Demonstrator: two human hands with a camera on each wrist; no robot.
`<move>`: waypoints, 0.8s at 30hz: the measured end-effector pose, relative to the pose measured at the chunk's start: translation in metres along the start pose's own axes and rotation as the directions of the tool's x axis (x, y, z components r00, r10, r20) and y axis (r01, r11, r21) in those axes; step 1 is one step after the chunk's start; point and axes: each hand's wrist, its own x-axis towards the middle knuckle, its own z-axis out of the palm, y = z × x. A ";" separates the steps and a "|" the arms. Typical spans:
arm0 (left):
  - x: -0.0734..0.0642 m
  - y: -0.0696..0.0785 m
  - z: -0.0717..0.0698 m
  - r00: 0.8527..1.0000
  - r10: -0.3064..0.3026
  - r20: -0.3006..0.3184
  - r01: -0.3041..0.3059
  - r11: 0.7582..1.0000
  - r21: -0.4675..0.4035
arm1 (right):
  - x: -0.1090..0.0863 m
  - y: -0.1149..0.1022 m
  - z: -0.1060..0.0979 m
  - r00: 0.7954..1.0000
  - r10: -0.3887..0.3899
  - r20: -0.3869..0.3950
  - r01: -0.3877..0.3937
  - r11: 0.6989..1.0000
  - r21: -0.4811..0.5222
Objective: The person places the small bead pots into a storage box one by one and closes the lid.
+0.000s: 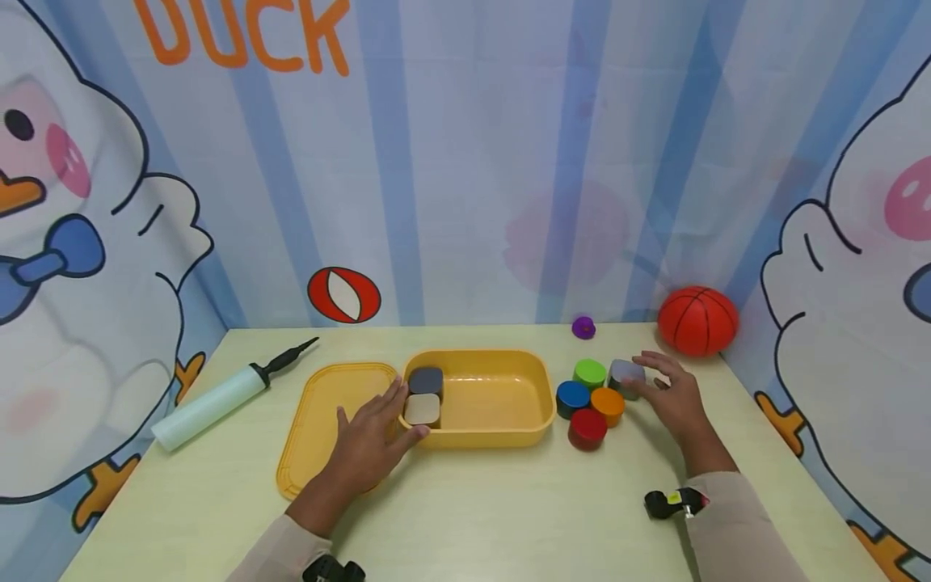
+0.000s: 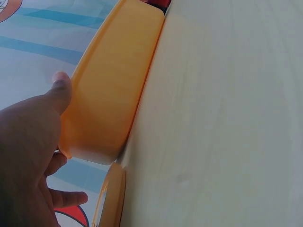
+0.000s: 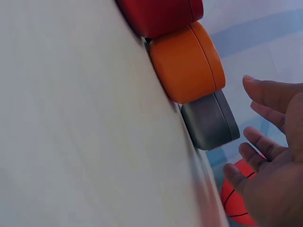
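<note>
Spread over the left end of a yellow plastic box [image 1: 497,437], my left hand [image 1: 367,440] touches its rim with thumb and fingers extended. Inside that end sit a dark grey tin [image 1: 425,380] and a beige tin [image 1: 422,410], one behind the other. My right hand [image 1: 672,396] hovers beside a grey tin [image 1: 626,371], fingers loosely bent; in the right wrist view a gap shows between the fingers and this tin [image 3: 210,122]. Clustered against it are round tins: green [image 1: 590,373], blue [image 1: 572,398], orange [image 1: 607,406] and red [image 1: 587,429].
A yellow lid [image 1: 313,436] lies left of the box, partly under my left forearm. Farther left is a pale green hand pump [image 1: 211,411] with a black nozzle. At the back are a small purple object [image 1: 583,327] and a red basketball-patterned ball [image 1: 698,321], near the curtain [image 1: 465,162].
</note>
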 end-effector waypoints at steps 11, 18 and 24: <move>0.001 0.001 0.000 1.000 0.012 -0.011 -0.012 1.000 -0.003 | 0.000 0.019 0.000 0.997 0.040 0.066 -0.038 0.999 -0.031; -0.001 0.000 0.000 1.000 0.008 0.001 -0.008 1.000 -0.009 | -0.002 0.020 0.005 0.990 0.103 0.096 -0.099 0.994 -0.047; 0.000 -0.001 0.000 1.000 -0.003 0.021 0.003 1.000 -0.007 | -0.003 0.018 0.007 0.992 0.108 0.067 -0.103 0.991 -0.080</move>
